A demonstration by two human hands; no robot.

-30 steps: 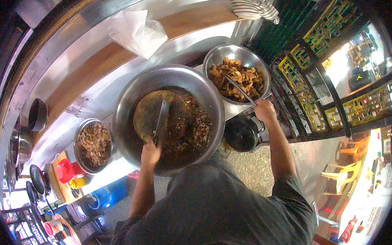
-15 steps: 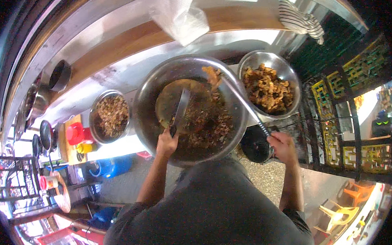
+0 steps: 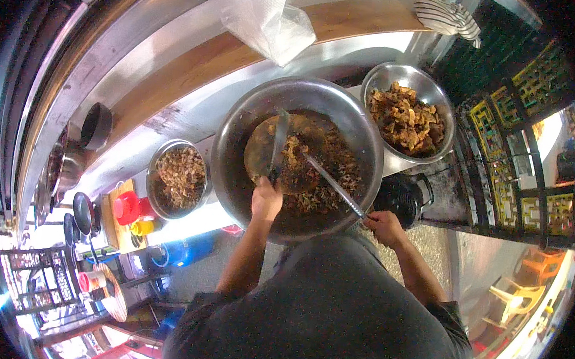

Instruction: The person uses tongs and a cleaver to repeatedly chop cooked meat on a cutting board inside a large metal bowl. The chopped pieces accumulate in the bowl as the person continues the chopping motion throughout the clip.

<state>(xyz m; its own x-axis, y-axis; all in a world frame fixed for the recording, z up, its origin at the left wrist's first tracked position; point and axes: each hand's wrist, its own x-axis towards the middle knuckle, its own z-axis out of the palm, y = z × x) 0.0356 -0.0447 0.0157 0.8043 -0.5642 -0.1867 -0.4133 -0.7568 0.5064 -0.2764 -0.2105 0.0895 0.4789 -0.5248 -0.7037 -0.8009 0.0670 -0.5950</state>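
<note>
A large metal basin [image 3: 230,120] stands in front of me with a round chopping board [image 3: 258,153] inside it. My left hand [image 3: 267,200] is closed round the handle of a knife [image 3: 279,139], its broad blade over the board. Metal tongs [image 3: 336,186] are gripped in my right hand [image 3: 384,229] at the basin's right rim. Their tips meet a browned piece of meat [image 3: 294,152] on the board, just right of the blade. Chopped bits [image 3: 343,176] lie around the board. Whether the tongs pinch the meat is too small to tell.
A metal bowl [image 3: 370,86] of browned meat pieces sits at the far right, a smaller bowl [image 3: 150,179] of chopped bits at the left. Below the right bowl is a black pot [image 3: 398,198]. A plastic bag [image 3: 270,30] hangs over the far ledge. Red containers [image 3: 128,208] stand far left.
My right hand has come down and left, bringing the tongs and the meat from the basin's far right rim onto the board. The knife stays over the board. The view has shifted slightly.
</note>
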